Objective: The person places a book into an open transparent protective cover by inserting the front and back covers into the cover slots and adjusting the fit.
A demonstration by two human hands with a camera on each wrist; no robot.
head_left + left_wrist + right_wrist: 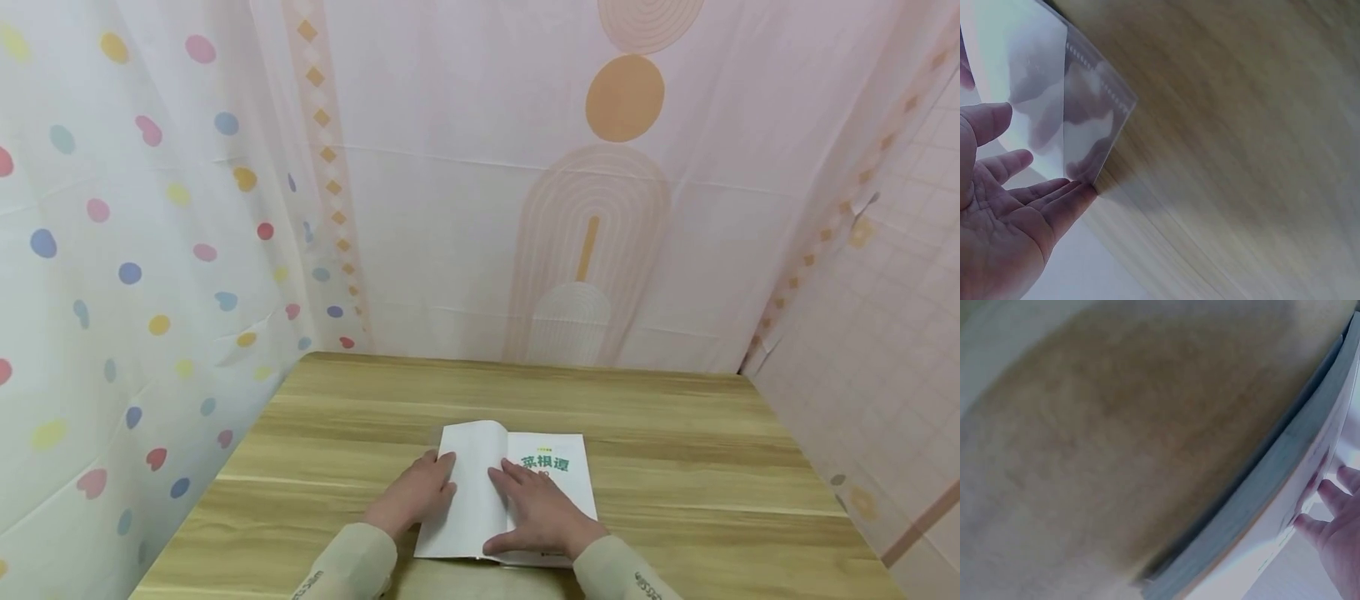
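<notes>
An open book (467, 492) lies on the table, its left side blank white. Green characters stand on its right-hand page (573, 487). My left hand (417, 493) touches the book's left edge. In the left wrist view, a clear plastic cover (1094, 106) shows along that edge, with the fingertips at its border. My right hand (542, 510) rests on the book with fingers spread, the fingertips near the fold and the palm over part of the printed page. The right wrist view shows the thick stack of page edges (1241, 515) beside the fingers (1329, 503).
The book lies near the front of a wood-grain table (675, 450). A curtain with coloured dots (165, 275) hangs on the left, and a pale patterned curtain (435, 217) hangs behind the table. Another light curtain (877, 333) borders the right side.
</notes>
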